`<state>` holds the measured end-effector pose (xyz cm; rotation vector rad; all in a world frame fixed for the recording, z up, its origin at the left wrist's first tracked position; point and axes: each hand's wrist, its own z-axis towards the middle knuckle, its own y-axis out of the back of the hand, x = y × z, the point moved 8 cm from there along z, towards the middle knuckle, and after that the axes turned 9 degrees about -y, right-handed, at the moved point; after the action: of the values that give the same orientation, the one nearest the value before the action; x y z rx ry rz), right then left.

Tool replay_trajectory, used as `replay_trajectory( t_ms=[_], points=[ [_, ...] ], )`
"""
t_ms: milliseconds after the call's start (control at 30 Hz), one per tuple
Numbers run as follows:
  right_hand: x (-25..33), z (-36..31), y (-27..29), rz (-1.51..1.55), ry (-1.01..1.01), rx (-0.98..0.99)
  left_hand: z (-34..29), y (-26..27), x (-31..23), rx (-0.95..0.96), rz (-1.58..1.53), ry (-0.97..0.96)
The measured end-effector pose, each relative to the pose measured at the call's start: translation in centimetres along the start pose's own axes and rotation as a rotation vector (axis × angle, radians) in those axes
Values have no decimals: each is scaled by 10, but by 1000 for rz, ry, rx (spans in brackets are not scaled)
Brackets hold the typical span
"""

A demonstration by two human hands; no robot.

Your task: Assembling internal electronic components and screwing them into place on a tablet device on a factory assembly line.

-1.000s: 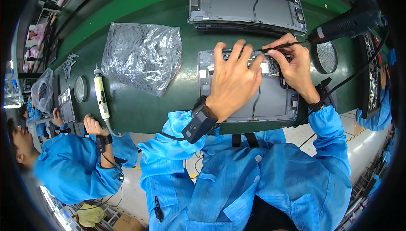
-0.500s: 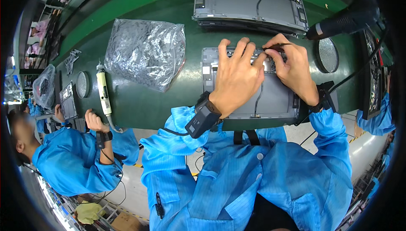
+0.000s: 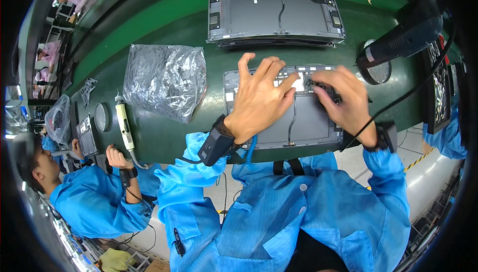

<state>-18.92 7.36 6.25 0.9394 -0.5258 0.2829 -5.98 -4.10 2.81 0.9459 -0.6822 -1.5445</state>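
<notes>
A grey laptop chassis [image 3: 313, 122] lies in front of me on the green bench, with circuit parts along its far side and a black cable down its middle. My left hand [image 3: 261, 100] rests over its left part, fingers spread and apart, holding nothing I can see. My right hand [image 3: 346, 102] is bent over the chassis's far right part, beside a small dark circuit board [image 3: 308, 83]. Its thumb and fingers are drawn together and slightly blurred; what they hold, if anything, is hidden. Both wrists wear black devices.
Beyond stands a stack of similar laptop chassis [image 3: 254, 15]. Left are a bag of dark pieces [image 3: 164, 80] and an electric screwdriver [image 3: 124, 125]. At right a black tool [image 3: 398, 45] overhangs a round dish [image 3: 377, 68], its cable crossing by my wrist. A co-worker [image 3: 99, 200] sits left.
The view has shifted. My right hand has come away from my left fingertips, where it pinched a thin dark piece; that piece no longer shows clearly. My left fingers stay spread.
</notes>
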Motion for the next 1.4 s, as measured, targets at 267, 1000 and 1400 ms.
replay_trajectory(
  t_ms=[267, 1000, 1400],
  points=[
    [-7, 25, -33, -30, 66, 38, -1, 0, 4, 3, -43, 26],
    [10, 37, -43, -338, 100, 120, 9, -2, 6, 57, -1, -25],
    [2, 20, -39, -221, 173, 81, 10, -1, 11, 12, -45, 4]
  ],
)
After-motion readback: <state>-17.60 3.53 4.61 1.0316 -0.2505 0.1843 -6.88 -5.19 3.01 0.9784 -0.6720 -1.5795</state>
